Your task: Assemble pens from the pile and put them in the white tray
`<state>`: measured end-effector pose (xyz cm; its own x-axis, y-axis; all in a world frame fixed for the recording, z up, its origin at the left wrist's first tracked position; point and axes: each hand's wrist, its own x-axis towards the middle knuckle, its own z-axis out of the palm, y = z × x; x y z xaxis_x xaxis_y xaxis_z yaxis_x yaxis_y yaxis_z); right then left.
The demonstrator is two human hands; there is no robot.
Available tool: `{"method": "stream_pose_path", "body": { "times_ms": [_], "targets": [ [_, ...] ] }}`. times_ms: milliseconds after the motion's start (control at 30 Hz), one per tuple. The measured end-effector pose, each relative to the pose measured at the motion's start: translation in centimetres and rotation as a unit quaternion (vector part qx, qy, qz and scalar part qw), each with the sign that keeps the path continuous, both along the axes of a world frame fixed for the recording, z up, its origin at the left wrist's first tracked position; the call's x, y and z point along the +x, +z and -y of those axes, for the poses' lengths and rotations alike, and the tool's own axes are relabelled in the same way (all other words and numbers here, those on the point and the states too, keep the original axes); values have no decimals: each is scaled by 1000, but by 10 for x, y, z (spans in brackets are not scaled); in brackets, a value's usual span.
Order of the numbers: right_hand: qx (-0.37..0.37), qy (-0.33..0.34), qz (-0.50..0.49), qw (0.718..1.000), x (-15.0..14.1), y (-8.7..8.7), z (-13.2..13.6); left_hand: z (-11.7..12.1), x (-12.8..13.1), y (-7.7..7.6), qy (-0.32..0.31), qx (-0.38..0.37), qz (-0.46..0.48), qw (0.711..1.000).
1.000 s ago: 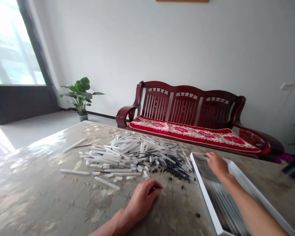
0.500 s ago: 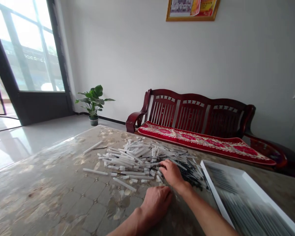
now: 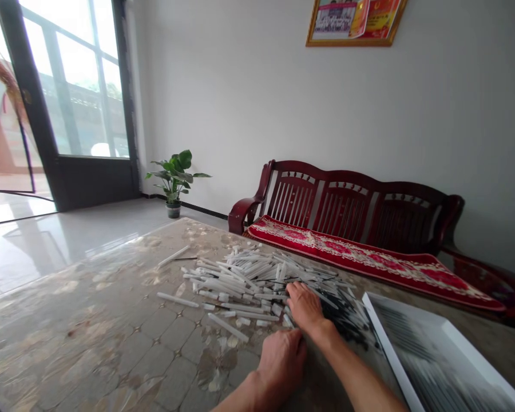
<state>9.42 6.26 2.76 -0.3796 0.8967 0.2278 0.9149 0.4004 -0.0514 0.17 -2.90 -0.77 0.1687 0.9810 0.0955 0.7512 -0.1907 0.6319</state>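
Observation:
A heap of whitish pen-like tubes, with short white caps along its near edge, lies on the table. At the heap's right side are thin black pieces. My right hand reaches over the near right of the heap, fingers extended and slightly bent, tips among the tubes. Whether it touches one piece in particular is unclear. Closer to me, my left hand rests low over the table with its fingers curled in. Its back faces me and hides whatever is in it.
To the right stands a white tray holding many dark slim sticks in rows. A few loose tubes lie left of the heap on the patterned table. Beyond are a red wooden bench and a potted plant.
The view has shifted, so the whole scene sits farther right. My right hand's fingers look more stretched over the heap. My left hand stays closed in about the same place.

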Motion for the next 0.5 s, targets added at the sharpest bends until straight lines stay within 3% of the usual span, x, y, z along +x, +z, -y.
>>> {"method": "stream_pose_path", "body": {
  "times_ms": [133, 200, 300, 400, 500],
  "targets": [
    [-11, 2, -141, 990, 24, -3, 11, -10, -2, -2, 64, -29, 200, 977],
    [-23, 19, -232, 972, 33, -7, 21, -15, -3, -2, 85, -62, 339, 935],
    [-41, 69, -292, 953, 37, -11, 39, -20, -4, 0, 103, -88, 515, 846],
    [-56, 101, -305, 945, 37, -11, 46, -21, -3, 3, 139, -91, 605, 778],
    [-26, 43, -290, 956, 40, -7, 32, -21, -3, 3, 180, -88, 644, 738]
  ]
}}
